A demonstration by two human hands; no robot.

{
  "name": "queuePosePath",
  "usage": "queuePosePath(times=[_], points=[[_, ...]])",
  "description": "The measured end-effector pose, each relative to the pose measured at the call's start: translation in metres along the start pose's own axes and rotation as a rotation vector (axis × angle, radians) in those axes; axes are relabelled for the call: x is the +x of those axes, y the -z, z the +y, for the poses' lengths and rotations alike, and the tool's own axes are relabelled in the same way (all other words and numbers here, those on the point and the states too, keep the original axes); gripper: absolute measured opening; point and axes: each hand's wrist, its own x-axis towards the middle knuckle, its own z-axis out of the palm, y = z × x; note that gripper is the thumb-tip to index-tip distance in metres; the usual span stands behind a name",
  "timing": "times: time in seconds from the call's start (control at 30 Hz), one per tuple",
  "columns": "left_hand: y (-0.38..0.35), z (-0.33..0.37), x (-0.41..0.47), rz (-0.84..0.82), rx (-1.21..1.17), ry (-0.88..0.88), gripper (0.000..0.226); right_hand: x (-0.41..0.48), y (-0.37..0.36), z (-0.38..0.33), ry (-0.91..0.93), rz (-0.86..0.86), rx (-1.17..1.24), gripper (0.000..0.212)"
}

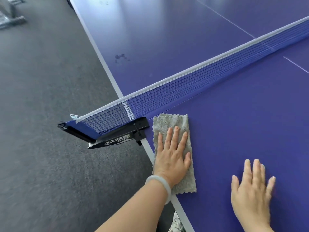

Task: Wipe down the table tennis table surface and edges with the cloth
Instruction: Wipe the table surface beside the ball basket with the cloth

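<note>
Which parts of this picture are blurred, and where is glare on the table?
Head view: the right hand is motion-blurred; the left hand on the grey fluffy cloth is sharp; pale glare patches lie on the blue table tennis table beyond the blue mesh net.

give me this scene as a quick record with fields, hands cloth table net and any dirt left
left hand: left hand flat, fingers straight, pressing on the grey fluffy cloth
right hand: right hand flat on the bare surface, holds nothing, slightly blurred
cloth: folded oblong, on the near half along the white side edge, beside the black net clamp
table: blue table tennis table
net: blue mesh net with white top band, stretched across
dirt: dark smudges on the far half, near the left edge
</note>
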Motion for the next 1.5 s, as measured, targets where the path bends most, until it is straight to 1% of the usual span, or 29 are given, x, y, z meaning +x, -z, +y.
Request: queuePosePath(times=[0.03,0.07,0.1,0.17,0.2,0.27,0.33,0.47,0.7,0.77,0.83,0.87,0.93,1.03,1.07,1.1,1.17,1.2,1.23,1.3,1.37,1.4,1.43,1.47,1.5], points=[[-0.001,0.001,-0.004,0.006,-0.007,0.070,0.066,0.008,-0.001,-0.012,0.117,-0.012,-0.019,0.065],[-0.003,0.002,-0.008,0.018,-0.019,0.144,0.067,0.017,-0.003,-0.026,0.191,-0.035,-0.016,0.064],[-0.004,0.002,-0.012,0.036,-0.036,0.213,0.067,0.024,-0.007,-0.038,0.221,-0.062,0.003,0.061],[-0.006,-0.001,-0.018,0.084,-0.053,0.318,0.068,0.031,-0.016,-0.054,0.225,-0.081,0.027,0.059],[-0.006,-0.005,-0.018,0.100,-0.053,0.350,0.069,0.031,-0.020,-0.058,0.224,-0.075,0.030,0.062],[-0.004,-0.013,-0.010,0.091,-0.050,0.379,0.071,0.031,-0.023,-0.056,0.227,-0.072,0.023,0.067],[-0.001,-0.017,-0.001,0.068,-0.046,0.400,0.073,0.030,-0.023,-0.053,0.227,-0.067,0.034,0.067],[0.000,-0.017,0.007,0.054,-0.054,0.411,0.072,0.031,-0.020,-0.056,0.217,-0.060,0.037,0.066],[-0.004,0.010,-0.015,0.073,-0.078,0.419,0.071,0.028,-0.021,-0.058,0.221,-0.027,0.040,0.065],[-0.002,0.002,-0.004,0.076,-0.066,0.368,0.072,0.029,-0.020,-0.059,0.214,-0.026,0.050,0.064],[0.002,-0.008,0.018,0.037,-0.056,0.299,0.072,0.031,-0.018,-0.060,0.212,-0.035,0.044,0.063],[0.004,-0.010,0.029,0.027,-0.056,0.287,0.071,0.030,-0.017,-0.060,0.209,-0.049,0.042,0.063],[0.007,-0.005,0.048,0.022,-0.066,0.334,0.070,0.030,-0.016,-0.061,0.208,-0.065,0.037,0.064],[0.011,0.019,0.063,0.025,-0.166,0.442,0.070,0.030,-0.014,-0.059,0.203,-0.090,0.037,0.066],[0.012,0.027,0.063,0.025,-0.200,0.420,0.069,0.030,-0.012,-0.059,0.202,-0.094,0.047,0.067],[0.013,0.030,0.062,0.027,-0.235,0.361,0.067,0.031,-0.011,-0.059,0.203,-0.096,0.064,0.067],[0.015,0.022,0.052,0.073,-0.281,0.228,0.061,0.029,-0.009,-0.059,0.207,-0.100,0.118,0.062],[0.015,0.012,0.046,0.112,-0.264,0.191,0.058,0.029,-0.008,-0.057,0.205,-0.100,0.153,0.057],[0.014,0.000,0.040,0.146,-0.229,0.183,0.057,0.030,-0.006,-0.055,0.198,-0.108,0.189,0.053],[0.012,-0.025,0.031,0.159,-0.160,0.223,0.057,0.034,-0.001,-0.055,0.143,-0.135,0.244,0.053],[0.009,-0.042,0.026,0.142,-0.103,0.236,0.059,0.043,0.007,-0.065,0.106,-0.062,0.261,0.046],[0.007,-0.045,0.026,0.143,-0.087,0.227,0.059,0.048,0.011,-0.077,0.139,-0.012,0.283,0.044],[0.007,-0.047,0.025,0.147,-0.086,0.217,0.059,0.054,0.014,-0.094,0.214,0.014,0.319,0.045],[0.006,-0.046,0.025,0.151,-0.096,0.211,0.059,0.061,0.015,-0.114,0.317,0.008,0.358,0.048],[0.007,-0.045,0.024,0.158,-0.114,0.209,0.059,0.068,0.014,-0.135,0.419,-0.044,0.388,0.052]])
